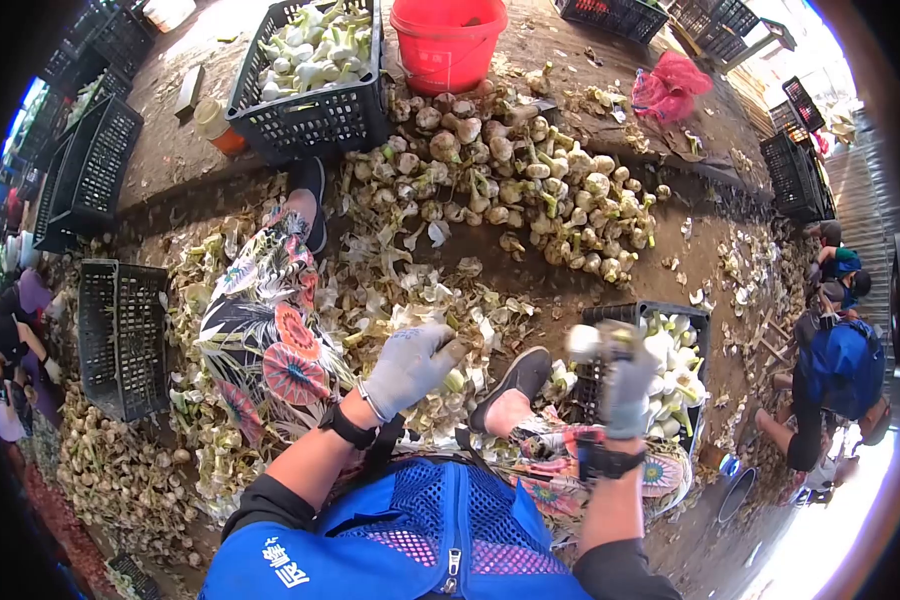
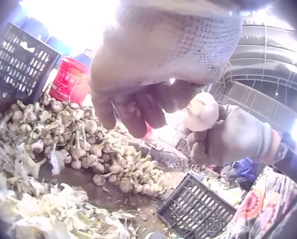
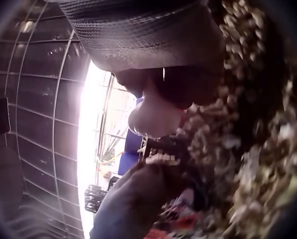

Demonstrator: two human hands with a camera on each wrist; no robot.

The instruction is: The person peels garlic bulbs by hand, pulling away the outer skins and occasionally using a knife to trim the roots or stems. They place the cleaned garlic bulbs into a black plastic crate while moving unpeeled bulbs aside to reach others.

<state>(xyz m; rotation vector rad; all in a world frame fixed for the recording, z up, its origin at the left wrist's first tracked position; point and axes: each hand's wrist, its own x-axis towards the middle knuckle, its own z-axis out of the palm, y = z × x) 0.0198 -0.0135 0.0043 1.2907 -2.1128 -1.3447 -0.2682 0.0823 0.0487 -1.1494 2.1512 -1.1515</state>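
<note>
My gloved right hand grips a pale garlic bulb by its stalk end. In the head view, hand and bulb are blurred, over the near side of a black crate that holds cleaned white garlic. The right wrist view shows the round bulb hanging below the fingers. My gloved left hand is above the loose peels between the legs, its fingers loosely bent with nothing held. In the left wrist view, the left fingers hang down beside the right hand's bulb.
A pile of untrimmed garlic lies ahead on the ground, with peels scattered nearer. Behind it stand a crate of cleaned garlic and a red bucket. Another black crate is at left. A person in blue sits at right.
</note>
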